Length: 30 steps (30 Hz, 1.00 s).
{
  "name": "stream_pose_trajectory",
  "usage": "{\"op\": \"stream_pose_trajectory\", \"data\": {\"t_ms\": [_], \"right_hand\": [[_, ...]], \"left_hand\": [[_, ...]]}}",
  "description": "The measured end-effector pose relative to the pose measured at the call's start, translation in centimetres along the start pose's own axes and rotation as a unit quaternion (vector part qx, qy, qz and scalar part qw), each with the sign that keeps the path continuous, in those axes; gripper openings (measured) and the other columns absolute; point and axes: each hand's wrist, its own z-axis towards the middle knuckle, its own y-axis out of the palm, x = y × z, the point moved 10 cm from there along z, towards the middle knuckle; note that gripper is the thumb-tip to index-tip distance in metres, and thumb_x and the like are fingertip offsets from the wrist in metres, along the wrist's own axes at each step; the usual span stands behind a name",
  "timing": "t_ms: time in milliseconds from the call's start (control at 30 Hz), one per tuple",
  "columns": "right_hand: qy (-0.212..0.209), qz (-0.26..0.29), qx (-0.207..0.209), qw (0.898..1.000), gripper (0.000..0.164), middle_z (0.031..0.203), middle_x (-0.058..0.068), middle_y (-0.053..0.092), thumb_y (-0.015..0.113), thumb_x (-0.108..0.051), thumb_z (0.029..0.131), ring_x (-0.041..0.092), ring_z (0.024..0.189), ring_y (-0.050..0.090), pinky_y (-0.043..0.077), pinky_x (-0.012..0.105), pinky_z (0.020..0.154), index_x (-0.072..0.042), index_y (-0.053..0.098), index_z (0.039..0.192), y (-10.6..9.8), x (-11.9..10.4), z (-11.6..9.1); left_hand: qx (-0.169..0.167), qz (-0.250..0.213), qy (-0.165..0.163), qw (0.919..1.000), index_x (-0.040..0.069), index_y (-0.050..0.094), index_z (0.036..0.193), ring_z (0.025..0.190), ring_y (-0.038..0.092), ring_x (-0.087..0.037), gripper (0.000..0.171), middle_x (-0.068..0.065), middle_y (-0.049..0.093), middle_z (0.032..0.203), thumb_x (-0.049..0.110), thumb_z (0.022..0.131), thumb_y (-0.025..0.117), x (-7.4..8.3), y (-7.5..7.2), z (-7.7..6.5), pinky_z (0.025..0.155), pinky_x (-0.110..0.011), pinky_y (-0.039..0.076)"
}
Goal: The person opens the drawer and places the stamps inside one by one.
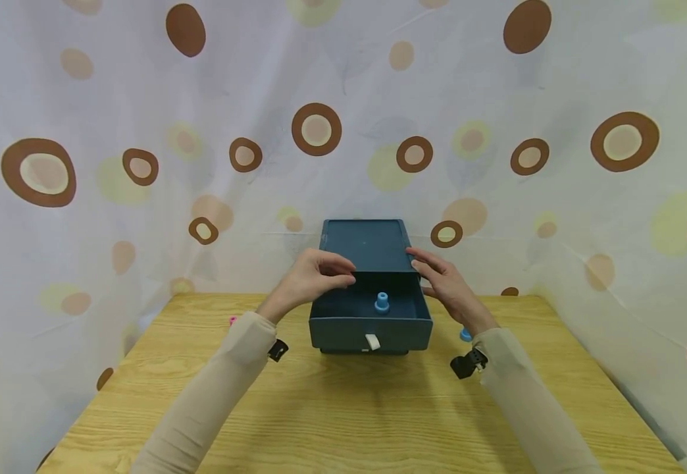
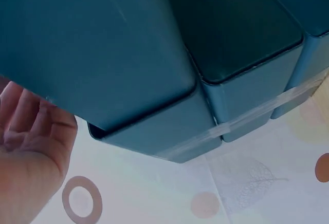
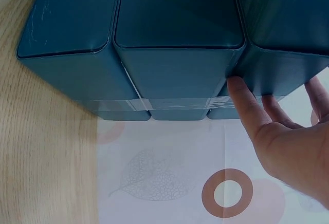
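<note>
Drawer of dark teal plastic sits pulled out at the centre of the frame in the head view, projecting from the top tier of a stacked drawer cabinet. Inside it, a light blue stepped peg stands upright, a hole in its top. The left hand is just left of centre, fingers softly bent, thumb apart from them, with nothing visible between; its fingertips are at the cabinet's front edge, though whether they touch is unclear. The right hand, right of centre, has its fingers spread and extended against the cabinet's side, gripping nothing.

The drawer looks thin-walled, so probably light and fairly stiff, with smooth faces that may be slippery under dry fingertips. Its white pull tab, low in the middle of the frame, seems the natural place to pinch; a flat palm centred on the front panel would probably suit pushing and limit skewing. Clear tape runs across the tiers in the middle of the right wrist view, yet the cabinet may be light enough to slide, so a steadying hand on its side makes sense. The peg looks rigid and sturdy, but could topple if jolted.
</note>
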Motion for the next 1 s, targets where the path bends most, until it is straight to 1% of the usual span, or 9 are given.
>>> {"op": "stream_pose_trajectory", "data": {"t_ms": [100, 233, 333, 467, 567, 667, 800, 900, 1000], "right_hand": [[0.0, 0.0, 0.0, 1.0, 0.056, 0.165, 0.004, 0.016, 0.047, -0.041, 0.103, 0.032, 0.151, 0.014, 0.023, 0.063, 0.115, -0.021, 0.035, 0.154, 0.0, -0.1, 0.0], [-0.003, -0.002, 0.001, 1.0, 0.056, 0.165, 0.004, 0.016, 0.046, -0.042, 0.103, 0.032, 0.151, 0.014, 0.022, 0.062, 0.115, -0.021, 0.035, 0.154, -0.1, -0.2, 0.0], [-0.003, -0.002, -0.001, 1.0, 0.056, 0.165, 0.004, 0.016, 0.046, -0.042, 0.103, 0.032, 0.151, 0.014, 0.022, 0.062, 0.116, -0.021, 0.035, 0.154, -0.1, -0.3, 0.0], [0.001, -0.002, -0.003, 1.0, 0.056, 0.165, 0.004, 0.016, 0.046, -0.042, 0.103, 0.033, 0.151, 0.014, 0.023, 0.062, 0.115, -0.021, 0.034, 0.154, 0.1, -0.2, 0.0], [0.002, -0.001, -0.003, 1.0, 0.056, 0.165, 0.004, 0.016, 0.046, -0.042, 0.104, 0.034, 0.151, 0.013, 0.023, 0.062, 0.115, -0.021, 0.034, 0.154, 0.2, 0.0, -0.2], [0.002, -0.003, -0.001, 1.0, 0.056, 0.165, 0.004, 0.015, 0.046, -0.042, 0.104, 0.033, 0.151, 0.013, 0.023, 0.062, 0.115, -0.021, 0.034, 0.154, 0.1, 0.0, -0.3], [0.004, -0.006, 0.002, 1.0, 0.057, 0.165, 0.004, 0.016, 0.046, -0.043, 0.103, 0.033, 0.151, 0.014, 0.023, 0.062, 0.115, -0.021, 0.034, 0.154, -0.1, -0.1, -0.4], [0.005, -0.005, 0.002, 1.0, 0.057, 0.165, 0.004, 0.016, 0.046, -0.043, 0.103, 0.032, 0.151, 0.014, 0.024, 0.061, 0.116, -0.022, 0.034, 0.154, 0.0, -0.2, -0.3], [0.005, -0.005, -0.001, 1.0, 0.056, 0.165, 0.003, 0.016, 0.046, -0.043, 0.103, 0.032, 0.151, 0.014, 0.024, 0.061, 0.116, -0.022, 0.034, 0.154, 0.1, -0.2, -0.2]], "left_hand": [[0.035, -0.017, 0.02, 0.9991, 0.0, 0.074, 0.106, 0.079, 0.071, -0.027, 0.02, -0.011, 0.075, 0.094, 0.012, 0.09, 0.072, 0.1, -0.9, -0.6, 0.07, -0.03, 0.058], [0.086, -0.021, 0.029, 0.9957, 0.004, 0.077, 0.098, 0.071, 0.067, -0.03, 0.014, -0.013, 0.073, 0.087, 0.013, 0.09, 0.072, -0.2, -2.1, -1.6, 0.063, -0.026, 0.054], [0.115, -0.026, 0.021, 0.9929, 0.006, 0.077, 0.095, 0.068, 0.063, -0.032, 0.011, -0.016, 0.072, 0.083, 0.015, 0.089, 0.073, -0.8, -2.7, -2.6, 0.059, -0.024, 0.05], [0.144, -0.025, 0.003, 0.9892, 0.008, 0.077, 0.094, 0.067, 0.062, -0.025, 0.01, -0.013, 0.072, 0.084, 0.016, 0.089, 0.074, -1.8, -3.5, -4.0, 0.059, -0.024, 0.048], [0.158, -0.028, -0.007, 0.9871, 0.011, 0.077, 0.095, 0.068, 0.061, -0.017, 0.009, -0.008, 0.073, 0.087, 0.017, 0.089, 0.074, -2.6, -3.9, -5.0, 0.061, -0.024, 0.049], [0.159, -0.049, -0.018, 0.9859, 0.008, 0.077, 0.097, 0.069, 0.061, -0.013, 0.012, -0.007, 0.074, 0.089, 0.016, 0.089, 0.073, -3.4, -4.2, -5.9, 0.062, -0.024, 0.05], [0.16, -0.085, -0.036, 0.9828, 0.003, 0.075, 0.099, 0.07, 0.062, -0.013, 0.016, -0.002, 0.072, 0.085, 0.016, 0.09, 0.072, -4.7, -5.1, -7.1, 0.059, -0.023, 0.048], [0.174, -0.104, -0.043, 0.9782, 0.002, 0.075, 0.098, 0.07, 0.062, -0.014, 0.016, 0.001, 0.072, 0.081, 0.017, 0.091, 0.072, -5.6, -6.0, -8.0, 0.056, -0.022, 0.045], [0.194, -0.12, -0.051, 0.9724, 0.0, 0.075, 0.097, 0.067, 0.062, -0.014, 0.018, -0.001, 0.072, 0.08, 0.017, 0.091, 0.072, -6.5, -6.5, -9.1, 0.051, -0.021, 0.043]]}}
